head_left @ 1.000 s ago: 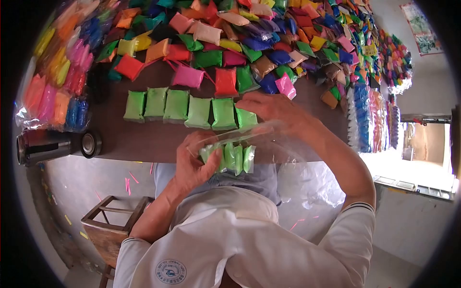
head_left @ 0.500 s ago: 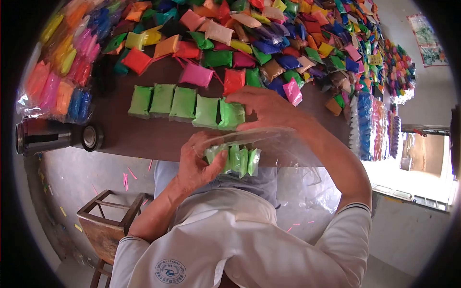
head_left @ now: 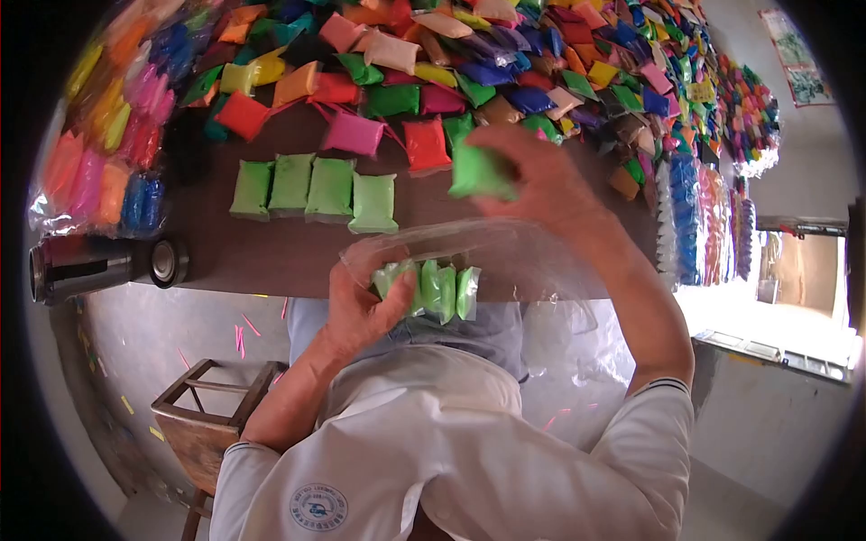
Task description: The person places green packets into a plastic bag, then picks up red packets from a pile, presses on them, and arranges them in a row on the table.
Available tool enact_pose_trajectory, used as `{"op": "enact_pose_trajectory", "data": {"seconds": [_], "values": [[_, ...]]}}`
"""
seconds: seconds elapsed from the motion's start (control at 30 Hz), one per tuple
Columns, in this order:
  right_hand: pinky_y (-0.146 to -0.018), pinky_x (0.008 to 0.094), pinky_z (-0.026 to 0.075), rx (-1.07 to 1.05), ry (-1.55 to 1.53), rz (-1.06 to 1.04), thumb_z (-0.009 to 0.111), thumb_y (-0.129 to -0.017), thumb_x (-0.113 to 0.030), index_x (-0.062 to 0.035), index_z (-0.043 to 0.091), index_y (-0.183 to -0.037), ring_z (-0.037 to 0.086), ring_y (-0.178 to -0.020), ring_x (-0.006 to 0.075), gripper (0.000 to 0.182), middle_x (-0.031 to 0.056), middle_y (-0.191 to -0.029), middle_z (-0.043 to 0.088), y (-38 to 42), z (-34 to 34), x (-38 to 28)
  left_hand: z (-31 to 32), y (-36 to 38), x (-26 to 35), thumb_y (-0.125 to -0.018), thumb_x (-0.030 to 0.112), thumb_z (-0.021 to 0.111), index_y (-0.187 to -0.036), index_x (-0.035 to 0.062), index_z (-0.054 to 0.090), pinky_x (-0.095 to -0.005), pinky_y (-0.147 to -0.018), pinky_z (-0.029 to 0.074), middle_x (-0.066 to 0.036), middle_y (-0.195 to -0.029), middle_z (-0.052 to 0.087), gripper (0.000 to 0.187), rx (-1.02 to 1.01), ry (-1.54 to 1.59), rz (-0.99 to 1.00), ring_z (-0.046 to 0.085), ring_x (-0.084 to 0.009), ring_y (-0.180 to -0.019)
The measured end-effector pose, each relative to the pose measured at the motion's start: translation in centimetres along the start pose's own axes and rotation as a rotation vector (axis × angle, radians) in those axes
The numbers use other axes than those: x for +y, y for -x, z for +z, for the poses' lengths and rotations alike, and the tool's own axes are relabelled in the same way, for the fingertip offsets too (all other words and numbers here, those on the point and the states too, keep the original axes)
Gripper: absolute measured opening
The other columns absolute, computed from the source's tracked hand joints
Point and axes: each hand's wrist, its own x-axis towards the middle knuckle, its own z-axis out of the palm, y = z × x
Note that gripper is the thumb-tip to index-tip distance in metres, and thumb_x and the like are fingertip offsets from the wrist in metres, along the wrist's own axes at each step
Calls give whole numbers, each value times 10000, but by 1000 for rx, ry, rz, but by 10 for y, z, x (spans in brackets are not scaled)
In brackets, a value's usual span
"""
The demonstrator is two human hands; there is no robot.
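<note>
My left hand (head_left: 365, 293) is closed on a clear plastic bag (head_left: 505, 248) at the table's front edge. Several light green packets (head_left: 442, 293) stand side by side inside the bag, beside my left thumb. My right hand (head_left: 537, 180) grips one green packet (head_left: 478, 171) above the table, right of centre, a little blurred by motion. To the left, a row of several light green packets (head_left: 331, 189) lies on the brown table (head_left: 271, 257).
A big heap of coloured packets (head_left: 392, 51) covers the table's back. Bagged packets (head_left: 113, 180) lie at the left, above a metal flask (head_left: 86, 269) and a round lid (head_left: 169, 261). Stacked packs (head_left: 690, 225) stand right. A wooden stool (head_left: 212, 406) is below left.
My right hand has lifted the rightmost green packet of the row and moved it right, away from the others. My left hand has shifted slightly left with the bag.
</note>
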Motion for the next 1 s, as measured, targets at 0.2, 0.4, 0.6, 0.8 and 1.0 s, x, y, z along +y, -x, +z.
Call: {"op": "enact_pose_trajectory", "data": {"seconds": [0.2, 0.4, 0.6, 0.8, 1.0], "values": [[-695, 311, 569, 367, -911, 312, 768, -734, -167, -23, 548, -1316, 670, -915, 175, 639, 108, -1066, 666, 72, -64, -24, 2, 3, -3, -901, 200, 675, -1066, -23, 669, -341, -904, 473, -138, -1067, 692, 277, 24, -2, 9, 633, -220, -989], [-780, 345, 534, 127, -1059, 238, 820, -717, -239, 66, 550, -1255, 688, -930, 251, 675, 185, -1042, 683, 162, -28, -113, 6, 0, 2, -864, 125, 705, -1038, -29, 673, -358, -837, 492, -155, -991, 685, 235, 68, 50, -6, 642, -256, -890], [-760, 329, 537, 371, -415, 605, 713, -840, -102, 38, 531, -1242, 685, -823, 213, 463, 124, -960, 690, 138, 30, -120, 4, 0, 5, -878, 121, 695, -1036, -41, 664, -342, -847, 485, -149, -1003, 689, 229, 42, 67, -43, 640, -241, -915], [-694, 433, 529, 320, -263, 756, 672, -914, -215, 33, 499, -1229, 674, -738, 359, 437, 197, -873, 675, 119, 66, -102, 6, 0, 0, -874, 122, 702, -1030, -46, 660, -346, -863, 484, -158, -1017, 689, 233, 64, 87, -29, 640, -249, -941], [-802, 487, 499, 255, -2, 628, 630, -977, -336, 52, 535, -1207, 629, -889, 424, 461, 241, -971, 616, 122, 60, -99, 4, -2, 1, -874, 125, 701, -1027, -39, 656, -364, -861, 489, -167, -1011, 686, 229, 54, 52, 23, 639, -270, -939]]}}
